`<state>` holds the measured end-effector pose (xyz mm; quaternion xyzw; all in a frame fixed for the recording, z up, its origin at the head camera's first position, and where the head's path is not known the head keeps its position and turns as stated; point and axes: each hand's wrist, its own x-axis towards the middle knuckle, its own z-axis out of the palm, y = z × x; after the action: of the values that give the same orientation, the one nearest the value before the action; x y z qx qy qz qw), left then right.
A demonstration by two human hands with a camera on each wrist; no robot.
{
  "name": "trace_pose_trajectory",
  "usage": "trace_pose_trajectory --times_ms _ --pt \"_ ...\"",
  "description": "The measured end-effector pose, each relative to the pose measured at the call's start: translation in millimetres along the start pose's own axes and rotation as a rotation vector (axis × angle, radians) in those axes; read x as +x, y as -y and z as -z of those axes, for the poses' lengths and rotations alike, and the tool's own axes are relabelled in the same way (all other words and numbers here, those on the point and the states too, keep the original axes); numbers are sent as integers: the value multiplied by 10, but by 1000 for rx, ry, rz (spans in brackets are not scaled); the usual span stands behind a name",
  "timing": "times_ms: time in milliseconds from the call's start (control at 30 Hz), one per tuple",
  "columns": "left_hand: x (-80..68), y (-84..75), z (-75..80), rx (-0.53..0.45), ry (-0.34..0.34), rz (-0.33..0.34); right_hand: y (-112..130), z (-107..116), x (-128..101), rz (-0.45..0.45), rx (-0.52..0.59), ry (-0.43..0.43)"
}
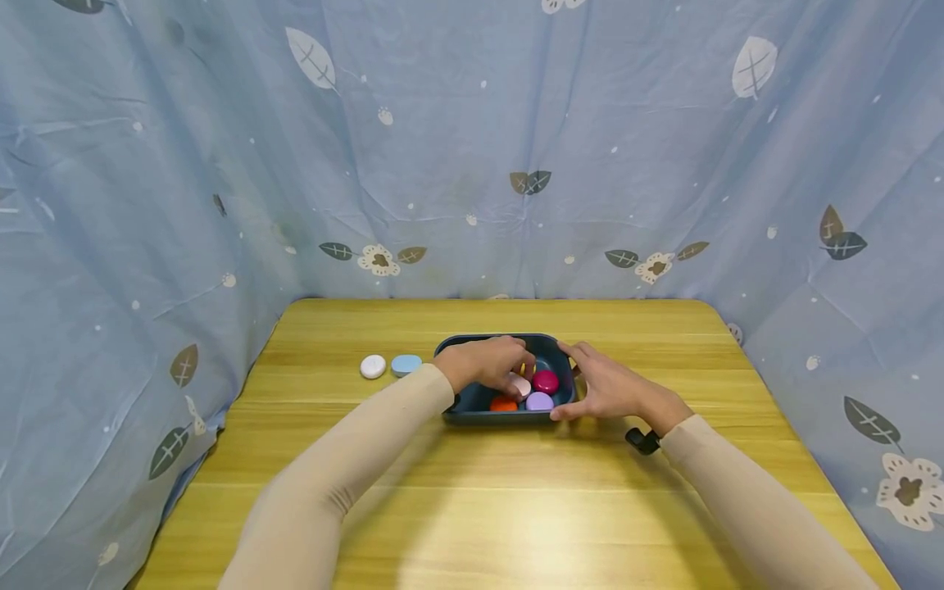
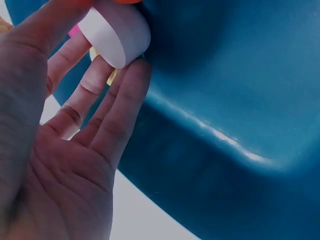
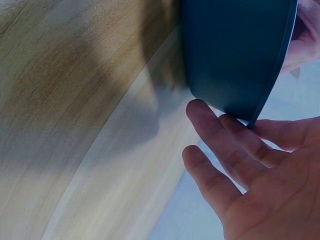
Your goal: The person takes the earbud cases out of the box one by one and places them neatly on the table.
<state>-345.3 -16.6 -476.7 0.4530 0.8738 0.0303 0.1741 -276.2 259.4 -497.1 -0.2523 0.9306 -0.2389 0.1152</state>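
Observation:
A dark blue tray (image 1: 509, 418) with rounded corners stands on the table, several smooth rounded pieces inside. My left hand (image 1: 490, 362) reaches in over its far left side and pinches a pale pinkish-white rounded piece (image 2: 120, 35) between thumb and fingers. Around that piece lie an orange piece (image 1: 504, 404), a lilac piece (image 1: 540, 401) and a crimson piece (image 1: 546, 382). My right hand (image 1: 608, 385) grips the tray's right end, thumb at the near rim and index finger at the far corner. Its other fingers (image 3: 220, 135) lie along the outer wall.
Left of the tray, a white round piece (image 1: 373, 366) and a light blue oval piece (image 1: 406, 365) lie on the wooden table (image 1: 501, 500). A patterned blue curtain (image 1: 472, 147) hangs behind and along both sides. A black band (image 1: 643, 441) sits at my right wrist.

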Motion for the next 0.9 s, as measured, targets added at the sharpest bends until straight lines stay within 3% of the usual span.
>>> trace_pose_trajectory --times_ms 300,667,900 --pt "-19 -17 30 -20 -1 13 -3 -3 1 9 -17 -9" --pt "-224 -35 155 -84 -134 -12 -1 3 2 6 -18 -13" --pt "-447 -5 186 -107 -283 -50 14 1 -2 -3 -10 -10"
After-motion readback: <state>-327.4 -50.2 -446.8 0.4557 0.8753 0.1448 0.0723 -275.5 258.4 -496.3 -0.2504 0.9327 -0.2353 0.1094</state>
